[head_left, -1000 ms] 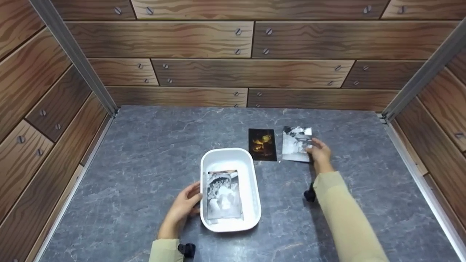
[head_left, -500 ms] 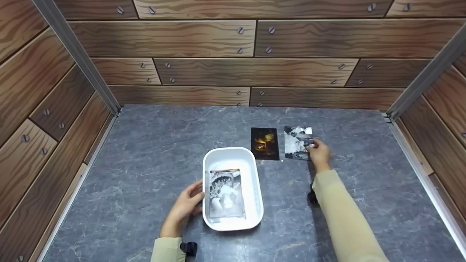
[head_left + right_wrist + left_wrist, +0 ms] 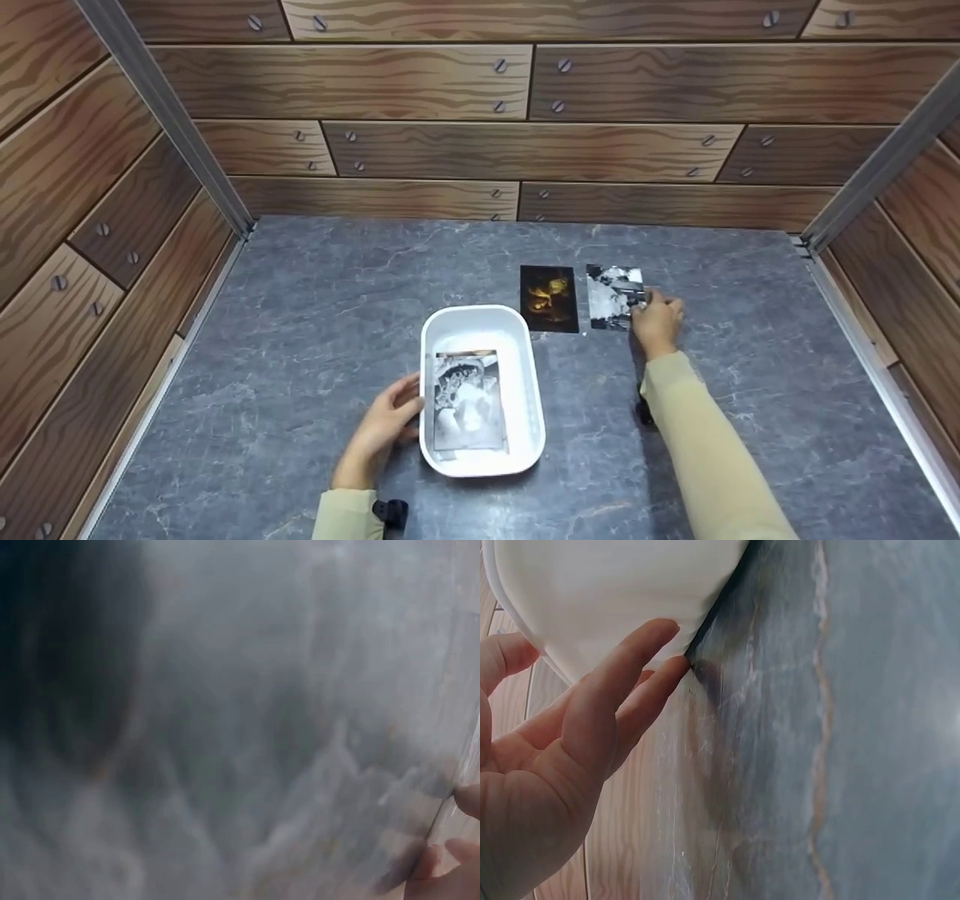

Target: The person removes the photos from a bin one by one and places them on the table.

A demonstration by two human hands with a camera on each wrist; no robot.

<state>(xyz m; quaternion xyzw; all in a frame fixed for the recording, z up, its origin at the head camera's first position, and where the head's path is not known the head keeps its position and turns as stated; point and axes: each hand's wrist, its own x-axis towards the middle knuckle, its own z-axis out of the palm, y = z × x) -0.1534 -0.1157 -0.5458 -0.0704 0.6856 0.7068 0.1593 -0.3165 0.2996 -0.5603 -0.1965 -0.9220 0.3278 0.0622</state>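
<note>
One photo (image 3: 465, 401) lying in white tray (image 3: 525, 442); two left on table (image 3: 315, 315): dark card (image 3: 549, 298), grey photo (image 3: 613, 297). Right hand (image 3: 655, 321) pinching grey photo's edge. Left hand (image 3: 379, 431), fingers straight, touching tray's side. Left wrist view showing fingertips (image 3: 656, 634) against tray wall (image 3: 607, 585); right wrist view blurring, showing only photo up close.

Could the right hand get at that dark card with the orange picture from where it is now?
Probably yes. The right hand pinches the black-and-white photo, and the dark card lies flat just beside that photo on the table, uncovered, clear of the white tray. The hand would need to let go first.
</note>
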